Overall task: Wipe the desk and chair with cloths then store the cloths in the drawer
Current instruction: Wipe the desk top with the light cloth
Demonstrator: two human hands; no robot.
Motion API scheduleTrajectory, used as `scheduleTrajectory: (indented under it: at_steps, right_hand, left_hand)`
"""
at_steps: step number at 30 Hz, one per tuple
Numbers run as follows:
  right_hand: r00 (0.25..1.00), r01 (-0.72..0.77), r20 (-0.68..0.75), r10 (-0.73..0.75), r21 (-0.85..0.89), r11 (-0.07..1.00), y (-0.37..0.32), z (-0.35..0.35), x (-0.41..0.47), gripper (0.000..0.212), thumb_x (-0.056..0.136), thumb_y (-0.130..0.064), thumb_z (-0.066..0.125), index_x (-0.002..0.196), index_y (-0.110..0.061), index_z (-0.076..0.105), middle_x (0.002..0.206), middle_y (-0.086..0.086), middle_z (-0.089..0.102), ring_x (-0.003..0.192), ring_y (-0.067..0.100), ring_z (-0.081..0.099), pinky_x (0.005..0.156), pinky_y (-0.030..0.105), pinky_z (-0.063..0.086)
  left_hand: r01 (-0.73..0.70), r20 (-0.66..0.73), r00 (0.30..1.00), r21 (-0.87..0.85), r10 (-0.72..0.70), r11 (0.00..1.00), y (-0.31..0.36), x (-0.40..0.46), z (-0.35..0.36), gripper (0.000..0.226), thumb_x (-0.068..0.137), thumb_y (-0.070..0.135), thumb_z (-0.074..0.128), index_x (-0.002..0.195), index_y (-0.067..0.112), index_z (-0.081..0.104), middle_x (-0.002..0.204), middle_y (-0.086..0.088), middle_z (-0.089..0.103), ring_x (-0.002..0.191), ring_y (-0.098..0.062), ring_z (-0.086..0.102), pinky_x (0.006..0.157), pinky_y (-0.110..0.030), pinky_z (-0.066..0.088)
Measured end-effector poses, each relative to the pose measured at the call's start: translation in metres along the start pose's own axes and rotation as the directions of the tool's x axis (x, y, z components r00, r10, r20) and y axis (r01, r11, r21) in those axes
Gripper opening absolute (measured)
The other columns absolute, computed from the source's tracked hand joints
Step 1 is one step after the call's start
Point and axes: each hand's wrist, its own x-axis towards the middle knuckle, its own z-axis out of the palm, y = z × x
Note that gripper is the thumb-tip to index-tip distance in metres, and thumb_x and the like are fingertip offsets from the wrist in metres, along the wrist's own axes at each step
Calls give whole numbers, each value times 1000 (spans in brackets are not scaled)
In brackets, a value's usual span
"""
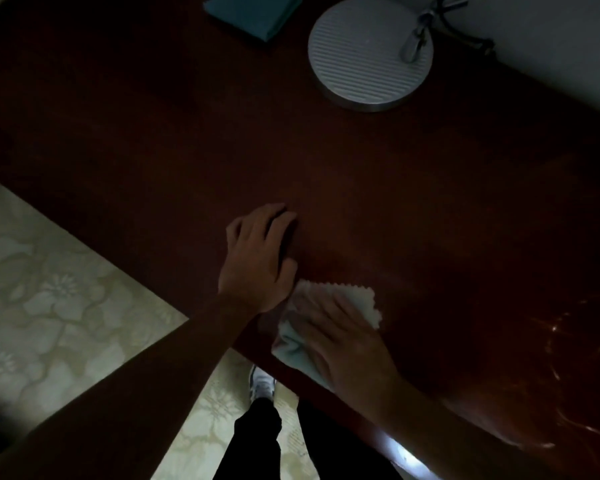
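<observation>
Early days on this one: my right hand [340, 337] is flat on the pale cloth [361, 299] near the front edge of the desk [430, 202], left hand [260, 251] resting fingers relaxed, holding nothing. Chair and drawer aren't in sight, both undone I'd guess.

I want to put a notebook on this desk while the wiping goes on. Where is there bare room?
The widest bare stretch of the desk lies between the left hand and the teal folded cloth. Another lies right of the pale cloth, below the lamp base. The near edge is crowded: the right hand presses the pale cloth there.
</observation>
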Motion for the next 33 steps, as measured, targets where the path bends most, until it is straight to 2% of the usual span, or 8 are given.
scheduleTrajectory:
  at_steps: [3,9,14,17,23,26,28,33]
  right_hand:
    - [1000,-1,-11,0,-22,1000,34,-8,14,44,99,-28,45,140,-14,54,152,8,43,142,26,39,114,50,33]
    - [823,-521,-297,485,-53,852,68,-17,103,48,102,-30,33,141,-7,50,148,17,46,141,36,37,116,52,29]
    - [896,-431,-160,413,-93,898,-23,15,22,48,100,-24,41,146,-10,45,155,10,39,146,27,30,121,43,21]
    - [859,-492,-225,459,-123,862,3,1,-33,46,100,-25,42,143,-11,47,151,11,42,143,30,35,119,45,24]
    - [327,-918,-443,835,62,392,-2,-11,-83,49,99,-26,38,141,-4,49,152,20,39,145,38,30,116,54,28]
    - [489,-848,-398,776,-8,530,-57,15,-79,51,90,-14,53,141,-5,51,153,13,39,145,32,30,117,49,27]
    - [487,-847,-430,761,-19,531,-37,8,-109,48,92,-19,53,139,-7,52,150,11,41,142,32,35,118,46,27]
    - [-63,-983,-508,859,179,34,26,-29,-208,50,101,-31,35,141,-4,51,149,19,44,141,38,37,110,57,34]
  left_hand:
    - [-41,-1,999,30,41,999,0,-1,1,60,80,36,51,134,12,53,141,-9,49,130,-23,41,105,-46,28]
    - [-63,-46,997,10,63,998,-1,-2,3,54,87,39,49,133,11,55,139,-9,54,127,-23,48,103,-43,31]
    - [-186,-33,982,-64,184,980,2,-6,0,53,85,34,49,131,10,56,141,-8,51,128,-21,47,105,-41,28]
    - [-327,15,944,-90,329,941,28,-7,4,50,78,30,56,124,12,61,136,-6,54,126,-21,49,102,-42,30]
    - [-513,72,847,-149,527,845,111,-11,37,46,76,24,56,120,13,64,134,-5,57,126,-22,51,101,-47,35]
    - [-549,124,807,-197,577,812,147,-17,58,45,80,25,52,122,16,65,136,0,59,133,-20,47,107,-51,31]
    - [-604,169,748,-229,642,764,170,-25,73,45,82,27,52,124,18,65,138,2,58,137,-19,44,110,-54,28]
    - [-667,189,703,-163,686,727,194,-37,100,40,89,28,52,126,19,64,142,2,56,138,-20,43,111,-56,26]
